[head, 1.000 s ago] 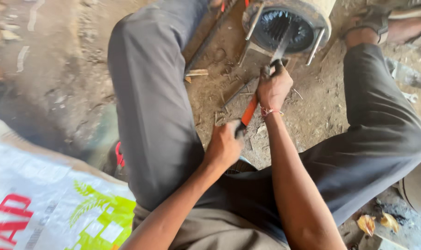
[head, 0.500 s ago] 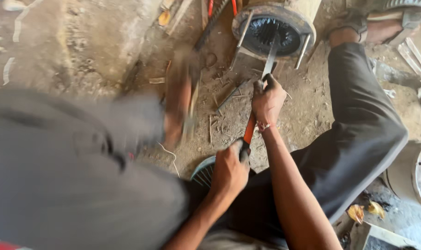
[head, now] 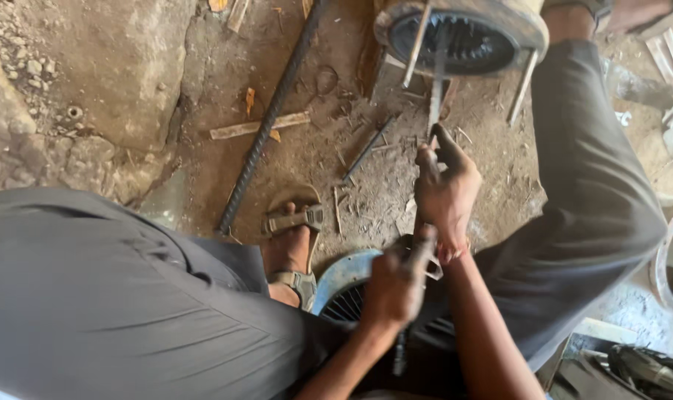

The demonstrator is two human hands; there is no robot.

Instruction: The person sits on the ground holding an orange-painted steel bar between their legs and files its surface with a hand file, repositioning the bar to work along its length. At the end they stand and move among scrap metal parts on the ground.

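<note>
Both hands clench tight: right hand (head: 446, 191) grips a metal rod (head: 434, 100), left hand (head: 397, 281) a tool handle just behind.

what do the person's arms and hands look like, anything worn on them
Both forearms are bare, with no sleeves in view and no gloves. The right hand has a thin band at the wrist. The left hand is blurred; no ring or band can be made out on it.
</note>
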